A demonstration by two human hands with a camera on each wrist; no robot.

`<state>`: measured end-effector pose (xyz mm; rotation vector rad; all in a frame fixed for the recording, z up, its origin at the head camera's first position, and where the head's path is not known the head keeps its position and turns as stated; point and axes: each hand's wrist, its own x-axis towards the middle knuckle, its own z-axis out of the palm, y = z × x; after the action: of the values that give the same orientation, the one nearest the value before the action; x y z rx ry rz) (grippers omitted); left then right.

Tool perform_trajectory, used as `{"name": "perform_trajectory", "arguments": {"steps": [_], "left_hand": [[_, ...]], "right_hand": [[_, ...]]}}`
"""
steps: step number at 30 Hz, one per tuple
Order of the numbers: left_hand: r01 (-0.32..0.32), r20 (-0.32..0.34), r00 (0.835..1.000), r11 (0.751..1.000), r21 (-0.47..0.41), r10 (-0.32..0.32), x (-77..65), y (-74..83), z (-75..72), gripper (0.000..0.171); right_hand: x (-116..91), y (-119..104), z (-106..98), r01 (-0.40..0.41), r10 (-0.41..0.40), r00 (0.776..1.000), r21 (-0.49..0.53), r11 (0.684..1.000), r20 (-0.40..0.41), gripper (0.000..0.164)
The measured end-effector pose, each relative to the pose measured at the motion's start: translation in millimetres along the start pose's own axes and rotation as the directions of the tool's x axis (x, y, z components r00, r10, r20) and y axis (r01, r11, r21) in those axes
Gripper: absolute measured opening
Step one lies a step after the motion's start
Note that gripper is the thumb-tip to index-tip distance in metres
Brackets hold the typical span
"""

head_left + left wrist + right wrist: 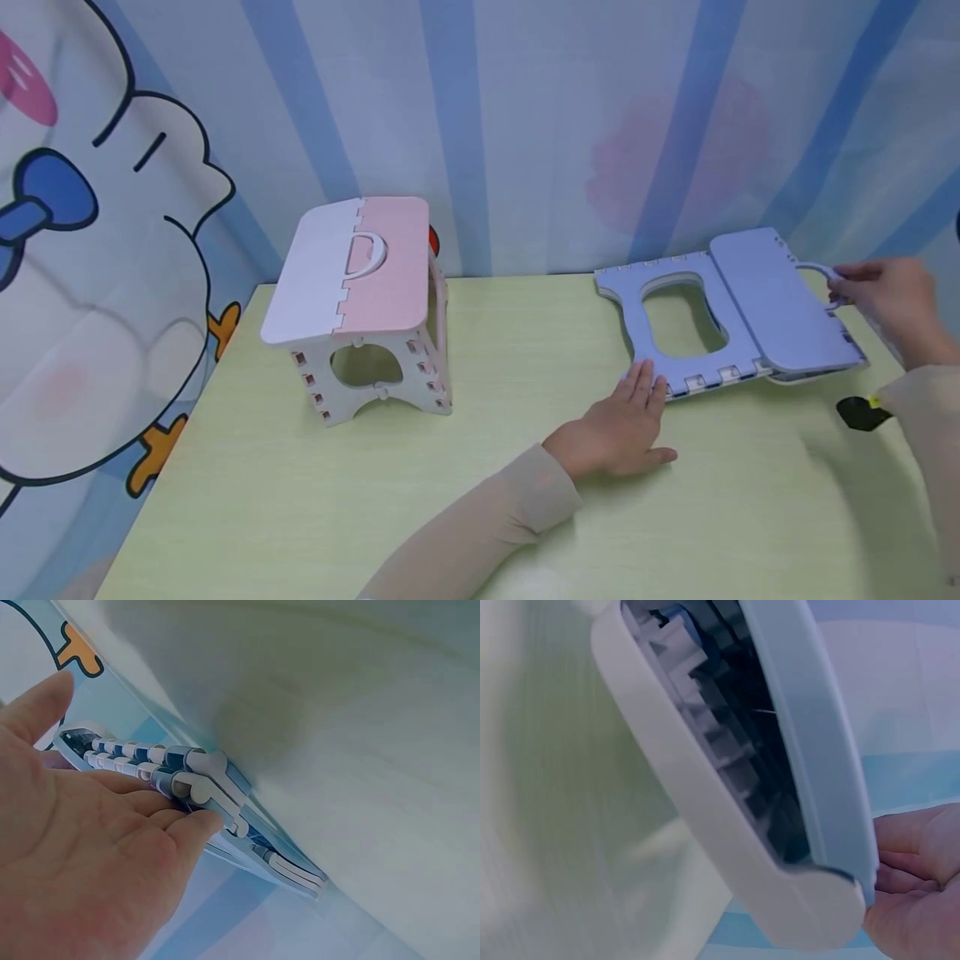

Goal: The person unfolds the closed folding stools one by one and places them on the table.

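A lavender-blue folding stool [783, 308] lies folded down on the table at the right, its hinged leg panel [678, 367] with a large cut-out pointing left. My right hand [892, 304] pinches the stool's carrying handle [823, 268] at its right end. With fingers extended, my left hand [618, 429] rests its fingertips on the near left corner of the leg panel. In the left wrist view, knuckled hinges [176, 759] line the panel's edge beside the fingers. The right wrist view shows the two seat halves [814, 750] standing slightly apart, dark ribs between them.
A pink-and-white folding stool [390, 283] stands upright and unfolded at the left of the pale green table [510, 333]. Behind hangs a blue striped curtain [517, 125] with cartoon prints. A small black object [862, 413] shows beside my right sleeve.
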<state>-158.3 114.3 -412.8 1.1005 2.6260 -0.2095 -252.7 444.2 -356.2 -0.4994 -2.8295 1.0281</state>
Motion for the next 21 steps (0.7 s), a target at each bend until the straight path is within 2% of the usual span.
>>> {"name": "perform_trajectory", "arguments": {"steps": [7,15,21], "left_hand": [[-0.021,0.006,1.000,0.999,-0.043,0.021,-1.9,-2.7,-0.3,0.089],[-0.013,0.026,0.999,0.985,-0.175,0.018,-1.9,-8.0,-0.9,0.093],[-0.020,0.024,0.999,0.968,-0.250,0.027,-3.2,-11.9,-1.6,0.095]], "right_hand": [[-0.1,-4.5,-8.9,0.040,-0.040,0.999,0.010,0.999,0.029,0.042],[-0.7,-12.6,-16.8,0.044,-0.045,0.997,0.023,0.999,0.056,0.046],[1.4,-22.5,-21.1,0.000,-0.001,0.998,0.021,1.000,0.063,0.047]]}}
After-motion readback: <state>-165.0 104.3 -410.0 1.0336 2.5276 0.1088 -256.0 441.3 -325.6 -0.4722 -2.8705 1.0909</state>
